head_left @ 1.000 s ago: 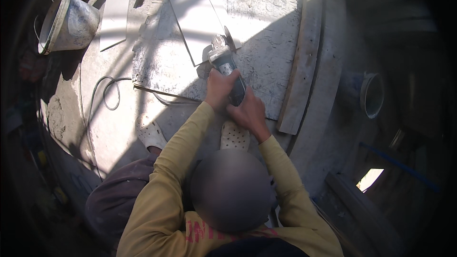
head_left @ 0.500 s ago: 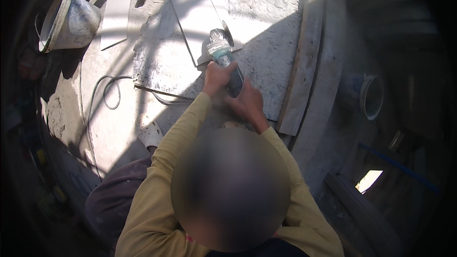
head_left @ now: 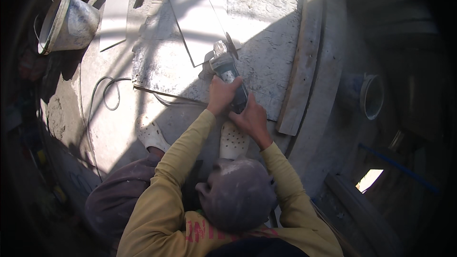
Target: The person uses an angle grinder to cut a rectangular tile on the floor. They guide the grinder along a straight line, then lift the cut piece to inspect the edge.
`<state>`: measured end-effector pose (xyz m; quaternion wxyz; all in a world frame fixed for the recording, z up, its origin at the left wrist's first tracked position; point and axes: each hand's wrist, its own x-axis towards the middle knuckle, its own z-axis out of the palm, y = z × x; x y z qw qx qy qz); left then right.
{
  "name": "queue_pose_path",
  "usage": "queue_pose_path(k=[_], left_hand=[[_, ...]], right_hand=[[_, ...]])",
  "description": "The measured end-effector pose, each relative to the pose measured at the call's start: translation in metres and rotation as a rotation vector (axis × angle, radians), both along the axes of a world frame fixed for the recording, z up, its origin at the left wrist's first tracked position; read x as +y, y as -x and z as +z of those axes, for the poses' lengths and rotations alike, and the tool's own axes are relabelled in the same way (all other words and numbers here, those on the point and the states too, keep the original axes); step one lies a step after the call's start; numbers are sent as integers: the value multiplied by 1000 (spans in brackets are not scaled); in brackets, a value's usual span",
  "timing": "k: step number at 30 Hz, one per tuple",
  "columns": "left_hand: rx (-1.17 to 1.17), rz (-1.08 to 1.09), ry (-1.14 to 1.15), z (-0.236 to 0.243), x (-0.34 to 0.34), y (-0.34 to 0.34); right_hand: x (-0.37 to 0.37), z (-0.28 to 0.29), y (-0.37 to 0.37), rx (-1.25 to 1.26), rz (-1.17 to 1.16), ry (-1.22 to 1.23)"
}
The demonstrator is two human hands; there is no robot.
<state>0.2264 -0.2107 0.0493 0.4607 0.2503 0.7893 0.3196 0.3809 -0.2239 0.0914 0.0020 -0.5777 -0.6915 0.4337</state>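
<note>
Both of my hands hold an angle grinder (head_left: 224,69) with a pale metal head and a teal and dark body. My left hand (head_left: 223,94) wraps round the middle of its body, and my right hand (head_left: 251,118) grips the rear end. The thin cutting disc (head_left: 232,46) stands on edge at the near edge of a large pale tile (head_left: 195,24). A dark straight line runs along the tile from the far side toward the disc. Under the tile lies a worn, whitish board (head_left: 266,57). I cannot tell whether the disc is spinning.
A cable (head_left: 112,78) loops on the floor at left. Beyond it are a narrow tile piece (head_left: 115,16) and a tipped bucket (head_left: 78,24). Planks (head_left: 301,62) line the board's right side; another bucket (head_left: 373,96) lies in shade. My clogs (head_left: 233,140) are close to the board.
The grinder and both hands have drawn back toward me, and the disc has moved to the tile's near edge. The dark line now reaches farther toward me.
</note>
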Motion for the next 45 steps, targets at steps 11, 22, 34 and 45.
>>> queue_pose_path(k=[11, 22, 34, 45], left_hand=[[-13, 22, -43, -24, 36, 38], [52, -41, 8, -27, 30, 35], [-1, -12, 19, -8, -3, 2], [-3, 62, -116, 1, 10, 7]], right_hand=[[36, -4, 36, -2, 7, -39], [31, -2, 31, 12, 28, -46], [0, -7, 1, 42, 4, -43], [12, -6, 11, 25, -1, -31]])
